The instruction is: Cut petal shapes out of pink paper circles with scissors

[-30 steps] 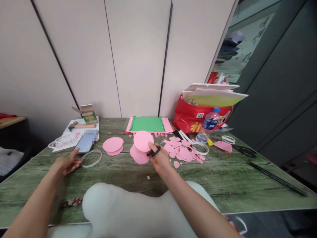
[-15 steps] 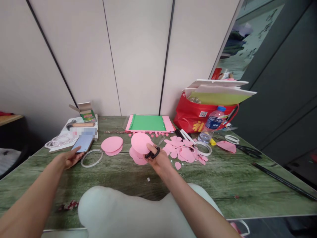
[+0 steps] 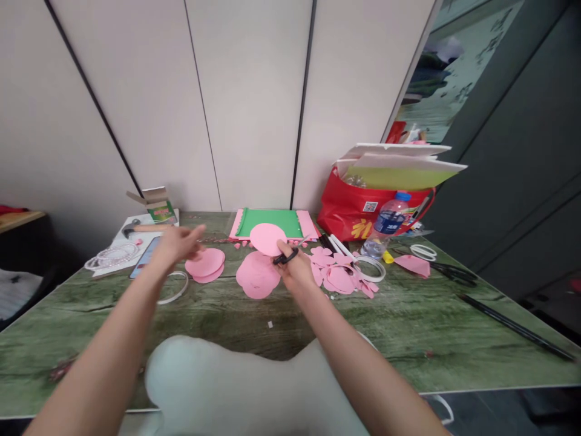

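My right hand (image 3: 297, 270) is closed round black-handled scissors (image 3: 287, 256) and also pinches a pink paper circle (image 3: 267, 238), held up above the table. Below it lies a pile of pink circles (image 3: 258, 277). My left hand (image 3: 179, 242) hovers in the air with fingers loosely spread and holds nothing. It is above a white tape ring (image 3: 172, 286) and next to a smaller stack of pink circles (image 3: 206, 265). A phone (image 3: 143, 258) lies just left of that hand.
Pink scraps (image 3: 336, 275) and a tape roll (image 3: 370, 268) lie right of my right hand. Green and pink sheets (image 3: 271, 223) sit by the wall, with a red bag (image 3: 363, 209), a water bottle (image 3: 384, 231), second scissors (image 3: 451, 274) and a black rod (image 3: 515, 327) further right. A hammer (image 3: 143, 228) lies far left.
My left hand has lifted off the phone and swung right and up towards the pink circles. My right hand has raised the circle and scissors a little further from me.
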A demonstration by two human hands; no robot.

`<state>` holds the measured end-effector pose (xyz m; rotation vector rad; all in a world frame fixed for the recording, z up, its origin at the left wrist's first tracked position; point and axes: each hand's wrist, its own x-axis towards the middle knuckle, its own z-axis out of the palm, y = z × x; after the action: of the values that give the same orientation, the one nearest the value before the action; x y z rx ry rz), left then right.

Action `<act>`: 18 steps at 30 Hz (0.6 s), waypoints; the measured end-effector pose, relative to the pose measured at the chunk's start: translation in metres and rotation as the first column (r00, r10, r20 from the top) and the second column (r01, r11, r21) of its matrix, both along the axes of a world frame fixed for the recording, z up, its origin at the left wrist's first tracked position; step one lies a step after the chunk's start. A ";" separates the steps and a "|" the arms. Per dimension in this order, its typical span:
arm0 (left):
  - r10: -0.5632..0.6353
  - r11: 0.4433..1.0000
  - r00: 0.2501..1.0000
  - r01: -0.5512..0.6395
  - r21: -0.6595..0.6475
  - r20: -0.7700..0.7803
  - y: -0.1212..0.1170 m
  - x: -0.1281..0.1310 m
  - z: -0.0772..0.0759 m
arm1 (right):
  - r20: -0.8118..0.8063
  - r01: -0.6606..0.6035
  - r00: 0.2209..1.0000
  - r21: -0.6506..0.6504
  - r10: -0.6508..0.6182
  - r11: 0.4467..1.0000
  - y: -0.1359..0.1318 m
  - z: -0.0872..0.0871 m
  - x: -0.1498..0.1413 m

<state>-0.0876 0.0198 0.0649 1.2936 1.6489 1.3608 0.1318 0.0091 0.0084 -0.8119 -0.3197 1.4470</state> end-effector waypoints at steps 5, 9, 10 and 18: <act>-0.143 0.986 0.951 0.161 -0.047 0.274 0.016 0.097 -0.016 | 0.079 0.048 0.995 0.078 -0.054 0.996 0.021 0.017 0.008; -0.202 0.970 0.887 0.240 -0.039 0.416 0.013 0.115 -0.041 | 0.178 0.062 0.980 0.153 -0.089 0.986 0.031 0.010 0.015; -0.219 0.964 0.873 0.261 -0.039 0.435 0.011 0.114 -0.046 | 0.204 0.063 0.974 0.169 -0.098 0.984 0.032 0.006 0.016; -0.284 0.943 0.851 0.332 -0.034 0.442 0.005 0.105 -0.052 | 0.399 -0.123 0.917 0.282 0.000 0.952 0.033 -0.010 0.019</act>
<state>0.0177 0.0249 0.0126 1.0424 1.1381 1.2296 0.1511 0.0418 -0.0020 -0.8437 -0.8631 1.2425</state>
